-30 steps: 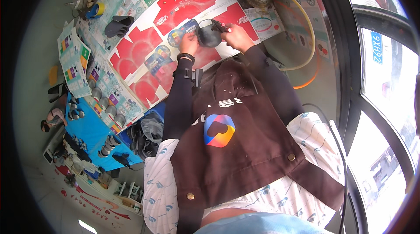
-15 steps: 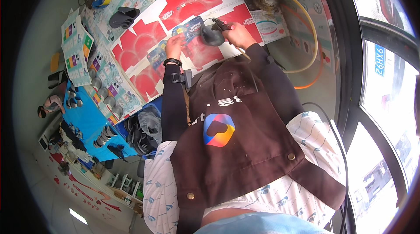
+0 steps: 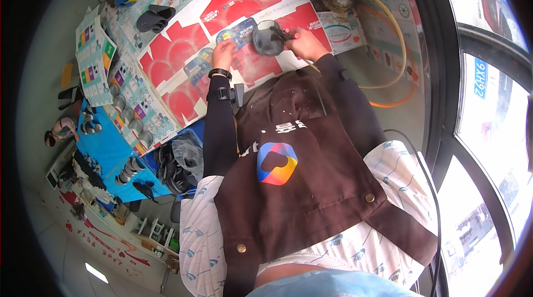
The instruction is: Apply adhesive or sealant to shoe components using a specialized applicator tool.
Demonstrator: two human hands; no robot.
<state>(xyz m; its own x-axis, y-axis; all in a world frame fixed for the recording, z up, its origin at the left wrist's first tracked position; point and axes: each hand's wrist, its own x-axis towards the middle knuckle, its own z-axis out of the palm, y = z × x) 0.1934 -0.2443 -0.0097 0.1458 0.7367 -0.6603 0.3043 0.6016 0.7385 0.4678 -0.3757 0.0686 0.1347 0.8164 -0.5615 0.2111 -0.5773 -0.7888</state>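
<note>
R hand (image 3: 306, 46) grips dark tool (image 3: 286, 34), grey cup-shaped pc (image 3: 266, 42) at its front end, over red-white sheet (image 3: 173, 59); L hand (image 3: 223, 55) nearby, I can't tell if pinching. Prob. tool-work on pc; next move needs steady aim.

The dark-sleeved left arm (image 3: 222, 130) and dark-sleeved right arm (image 3: 355, 105) reach far; the bare left hand (image 3: 224, 52) has loosely bent fingers, the bare right hand (image 3: 305, 45) a curled grip.

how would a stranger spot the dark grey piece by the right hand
Find the large red-and-white printed sheet. Over it, between the left hand and right hand, is the dark grey, rounded piece. Only it is between the hands; the dark grey curved pieces lie farther left.
</note>
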